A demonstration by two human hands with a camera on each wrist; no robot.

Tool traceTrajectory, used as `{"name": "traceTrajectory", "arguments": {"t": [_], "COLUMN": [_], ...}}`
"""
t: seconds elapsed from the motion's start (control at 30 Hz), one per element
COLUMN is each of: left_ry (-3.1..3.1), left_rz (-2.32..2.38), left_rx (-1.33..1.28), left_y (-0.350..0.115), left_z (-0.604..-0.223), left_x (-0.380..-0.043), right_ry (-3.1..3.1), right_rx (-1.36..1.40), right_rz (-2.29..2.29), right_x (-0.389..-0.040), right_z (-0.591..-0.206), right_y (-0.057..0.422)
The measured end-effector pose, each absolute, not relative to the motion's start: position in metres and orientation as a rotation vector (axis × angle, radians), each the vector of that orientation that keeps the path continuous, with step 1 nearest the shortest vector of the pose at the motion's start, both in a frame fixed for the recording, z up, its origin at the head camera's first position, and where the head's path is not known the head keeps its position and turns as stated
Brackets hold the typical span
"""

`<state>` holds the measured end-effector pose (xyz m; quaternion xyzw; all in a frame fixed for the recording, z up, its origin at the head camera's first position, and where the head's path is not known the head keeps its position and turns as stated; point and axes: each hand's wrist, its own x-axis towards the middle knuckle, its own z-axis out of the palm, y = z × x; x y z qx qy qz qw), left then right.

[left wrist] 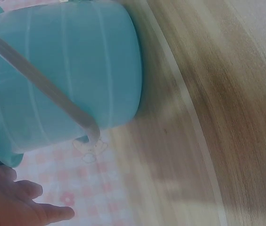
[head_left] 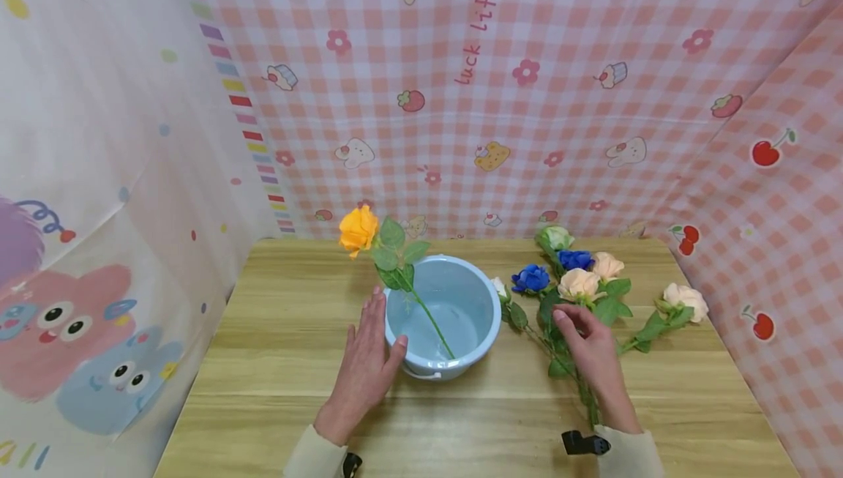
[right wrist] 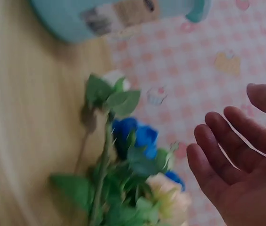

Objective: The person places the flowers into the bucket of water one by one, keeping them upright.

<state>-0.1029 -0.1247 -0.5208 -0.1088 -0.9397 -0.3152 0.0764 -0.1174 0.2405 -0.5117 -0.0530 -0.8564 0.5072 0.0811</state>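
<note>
A light blue bucket (head_left: 495, 311) stands on the table, its pale handle (left wrist: 45, 87) hanging down the side in the left wrist view. An orange artificial rose (head_left: 358, 231) leans in the bucket, its bloom over the left rim and its green stem slanting down inside. My left hand (head_left: 364, 361) lies along the bucket's left rim, fingers extended. Above the pile of artificial flowers, my right hand (head_left: 596, 357) holds nothing, its fingers loosely bent. The pile has blue roses (head_left: 530, 278), peach roses (head_left: 579, 284) and a pale green one (head_left: 556, 236); leaves partly hide the stems.
A cream rose (head_left: 685, 300) lies at the pile's right, and a small white bloom (head_left: 499, 287) pokes out beside the bucket. Behind the wooden table (head_left: 276, 317) hangs a pink checked cloth (head_left: 461, 127), with more printed cloth on both sides.
</note>
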Motion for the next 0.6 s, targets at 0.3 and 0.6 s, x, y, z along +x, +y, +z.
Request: {"name": "traceTrajectory", "arguments": {"t": [0.3,0.6], "left_ry": [-2.816,-2.836], "left_rz": [-0.940,-0.949], "left_rx": [-0.328,-0.322], "left_y": [-0.124,-0.125], "left_z": [-0.521,-0.521], "left_x": [-0.103,-0.103], "right_ry": [-2.828,-2.941], "right_rx": [-0.173,-0.079], "right_rz": [1.380,1.294], "right_x": [-0.113,-0.109], "right_z": [-0.532,-0.550], "right_y": [0.262,0.270]}}
